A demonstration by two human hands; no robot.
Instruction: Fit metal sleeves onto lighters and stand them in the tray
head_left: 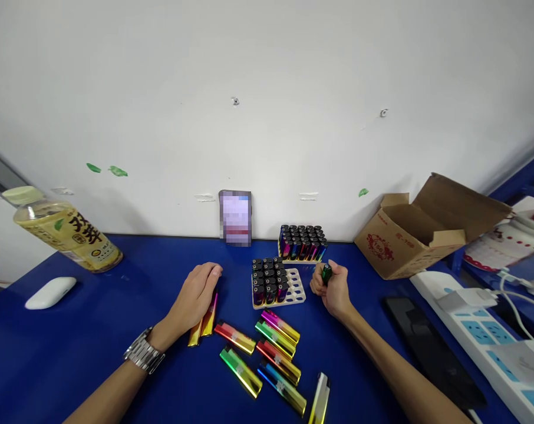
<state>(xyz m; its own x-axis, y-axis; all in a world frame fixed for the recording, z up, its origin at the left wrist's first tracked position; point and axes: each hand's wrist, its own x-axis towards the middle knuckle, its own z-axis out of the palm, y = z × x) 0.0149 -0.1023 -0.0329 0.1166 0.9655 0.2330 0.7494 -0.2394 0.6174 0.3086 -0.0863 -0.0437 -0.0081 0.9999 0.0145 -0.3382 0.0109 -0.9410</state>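
Observation:
My right hand (332,287) is closed in a fist around a lighter, whose dark green end (326,273) shows above the fingers. Palm down, my left hand (198,294) rests on the table, fingers extended, over two gold-and-red lighters (208,321) that stick out from under it. Between the hands stands a white perforated tray (299,290); upright black-topped lighters (269,281) fill its left part, and bare holes show on its right. Several shiny gradient-coloured lighters (278,359) lie loose in front of it.
Behind, a second tray holds upright lighters (303,241). A screen device (236,218) leans on the wall. At left are a drink bottle (68,229) and white case (50,292); at right, an open cardboard box (395,247), black phone (432,347) and power strip (483,347).

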